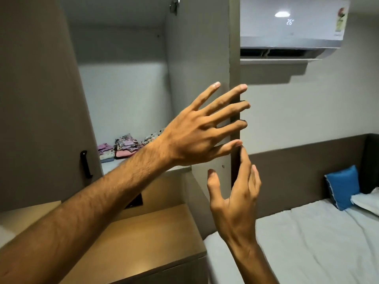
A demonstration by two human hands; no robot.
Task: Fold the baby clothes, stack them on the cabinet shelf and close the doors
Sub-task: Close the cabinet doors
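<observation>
Folded baby clothes (121, 147) lie in small stacks on the cabinet shelf (114, 166), pink, lilac and floral. The cabinet stands open. Its right door (201, 58) swings out toward me, edge on. My left hand (205, 128) is spread open with straight fingers across that door's edge. My right hand (235, 197) is below it, fingers relaxed, fingertips at the dark handle strip (235, 167) on the door edge. The left door (41, 99) with a black handle (86, 163) is open at the left.
A wooden counter (147, 232) sits under the cabinet. A bed with a white sheet (317, 242), a blue pillow (342, 187) and a white pillow (367, 199) fills the right. An air conditioner (291, 23) hangs on the wall above.
</observation>
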